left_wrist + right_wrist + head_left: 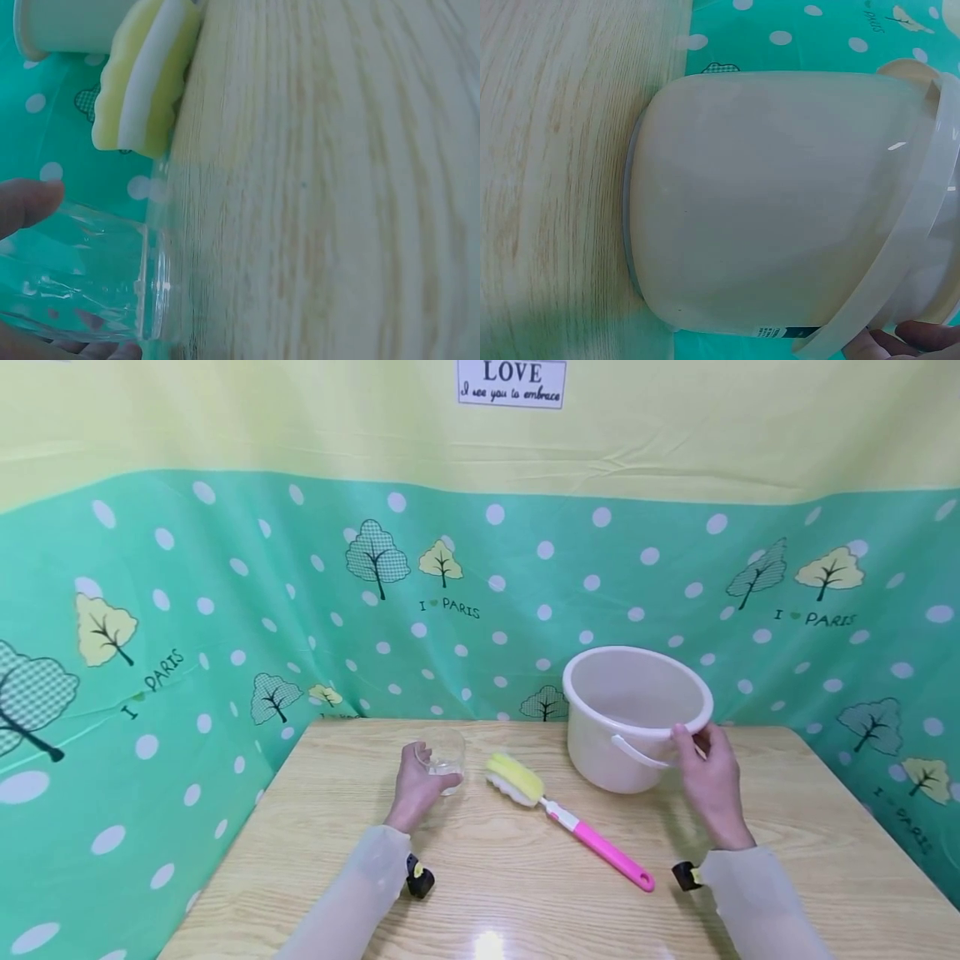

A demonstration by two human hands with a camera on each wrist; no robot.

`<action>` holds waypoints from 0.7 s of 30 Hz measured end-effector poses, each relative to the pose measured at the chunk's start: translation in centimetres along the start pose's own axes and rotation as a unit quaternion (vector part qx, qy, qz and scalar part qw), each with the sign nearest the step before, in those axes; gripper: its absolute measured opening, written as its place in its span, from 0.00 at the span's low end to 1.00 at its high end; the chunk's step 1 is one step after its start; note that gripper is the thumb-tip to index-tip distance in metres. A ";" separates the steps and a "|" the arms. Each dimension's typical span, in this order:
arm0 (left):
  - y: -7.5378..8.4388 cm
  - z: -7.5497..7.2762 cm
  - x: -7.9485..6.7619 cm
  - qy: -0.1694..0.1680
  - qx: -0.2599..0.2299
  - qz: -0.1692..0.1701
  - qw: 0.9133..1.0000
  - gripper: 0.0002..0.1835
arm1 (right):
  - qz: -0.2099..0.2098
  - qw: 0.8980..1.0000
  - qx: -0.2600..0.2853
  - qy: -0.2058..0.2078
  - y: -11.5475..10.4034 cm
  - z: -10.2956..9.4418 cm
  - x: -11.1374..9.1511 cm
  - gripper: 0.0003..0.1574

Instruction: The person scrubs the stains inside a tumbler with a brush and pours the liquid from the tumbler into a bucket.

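Note:
My left hand (418, 787) holds a clear drinking glass (447, 747), thumb on the near side and fingers round the far side. In the left wrist view the glass (82, 270) stands with its thick base at the table surface. My right hand (711, 777) pinches the rim of a white plastic bucket (618, 752) at its right front. The bucket's side and handle (900, 277) fill the right wrist view. Between the hands lies a sponge brush (517, 779) with a yellow and white head and a pink handle (611, 857).
The wood-grain table (465, 893) runs back to a green dotted curtain (495, 577) with printed trees, which hangs behind it and along both sides. The brush handle slants toward the front right, between the two forearms.

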State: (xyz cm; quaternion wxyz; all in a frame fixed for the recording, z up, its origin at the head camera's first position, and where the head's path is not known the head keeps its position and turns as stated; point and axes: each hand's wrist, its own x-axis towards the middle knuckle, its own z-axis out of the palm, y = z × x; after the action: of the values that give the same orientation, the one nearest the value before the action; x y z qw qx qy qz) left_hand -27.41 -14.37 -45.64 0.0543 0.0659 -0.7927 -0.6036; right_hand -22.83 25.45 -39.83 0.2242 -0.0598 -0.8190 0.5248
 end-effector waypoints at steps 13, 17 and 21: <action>0.3 -0.5 -0.4 -0.009 0.012 0.010 1.000 0.56 | -0.009 1.000 -0.005 -0.006 0.0 -0.5 -0.2 0.42; 0.7 -1.3 -0.8 -0.004 0.033 0.028 0.999 0.58 | -0.020 1.000 -0.011 -0.007 0.1 -0.4 -0.3 0.40; 1.3 -2.1 -1.3 0.003 0.048 0.046 0.998 0.58 | -0.034 0.999 -0.017 -0.005 0.1 -0.5 -0.5 0.39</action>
State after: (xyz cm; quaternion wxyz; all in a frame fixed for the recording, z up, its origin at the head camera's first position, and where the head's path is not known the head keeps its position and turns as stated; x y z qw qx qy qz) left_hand -25.83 -15.84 -43.81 0.0813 0.0337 -0.8226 -0.5617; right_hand -22.21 25.72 -39.90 0.2365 -0.0331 -0.8303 0.5036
